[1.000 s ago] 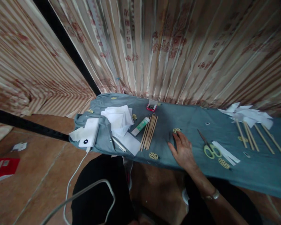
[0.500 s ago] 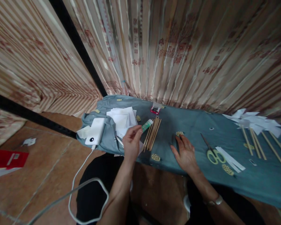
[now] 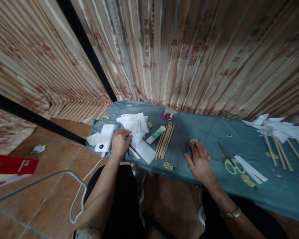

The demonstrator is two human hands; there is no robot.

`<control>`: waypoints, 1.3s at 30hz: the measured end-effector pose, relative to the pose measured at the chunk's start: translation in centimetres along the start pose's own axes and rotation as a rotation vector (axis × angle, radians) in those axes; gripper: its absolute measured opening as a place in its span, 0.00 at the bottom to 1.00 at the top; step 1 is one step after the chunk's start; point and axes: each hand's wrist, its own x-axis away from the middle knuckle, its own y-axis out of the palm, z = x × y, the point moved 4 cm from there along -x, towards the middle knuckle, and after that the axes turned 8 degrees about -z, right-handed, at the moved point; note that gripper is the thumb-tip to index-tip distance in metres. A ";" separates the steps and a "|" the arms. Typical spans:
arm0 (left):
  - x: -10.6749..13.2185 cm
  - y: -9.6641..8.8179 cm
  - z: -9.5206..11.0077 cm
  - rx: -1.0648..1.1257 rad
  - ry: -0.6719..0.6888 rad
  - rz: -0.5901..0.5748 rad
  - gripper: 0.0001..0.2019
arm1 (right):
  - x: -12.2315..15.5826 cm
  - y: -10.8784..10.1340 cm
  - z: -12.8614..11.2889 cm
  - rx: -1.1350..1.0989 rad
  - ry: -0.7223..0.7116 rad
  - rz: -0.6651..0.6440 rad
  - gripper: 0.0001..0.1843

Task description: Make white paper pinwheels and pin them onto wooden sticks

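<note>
My left hand (image 3: 120,143) is at the left edge of a stack of white paper sheets (image 3: 137,122), its fingers curled. Whether a sheet is pinched in them I cannot make out. A white and green glue stick (image 3: 155,134) lies on the cloth, just left of a bundle of thin wooden sticks (image 3: 166,142). Below the stack, a slim pen-like item (image 3: 134,152) rests beside a separate white sheet (image 3: 145,151). My right hand (image 3: 199,162) lies open on the cloth, fingers spread and holding nothing, between the sticks and a pair of green-handled scissors (image 3: 231,162).
A white phone (image 3: 105,137) with a cable lies left of my left hand. At the back stands a small red box (image 3: 167,115) of tiny dark pieces. White paper strips (image 3: 251,169) lie beside the scissors; paper pinwheels (image 3: 281,127) on sticks fill the right end.
My left hand has let go of the glue stick, which now lies beside the wooden sticks. That hand has moved left to the paper stack. My right hand has stayed in place.
</note>
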 end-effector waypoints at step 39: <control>-1.1 0.6 -2.3 0.618 -0.359 0.193 0.10 | -0.1 -0.1 -0.1 0.063 -0.019 0.010 0.27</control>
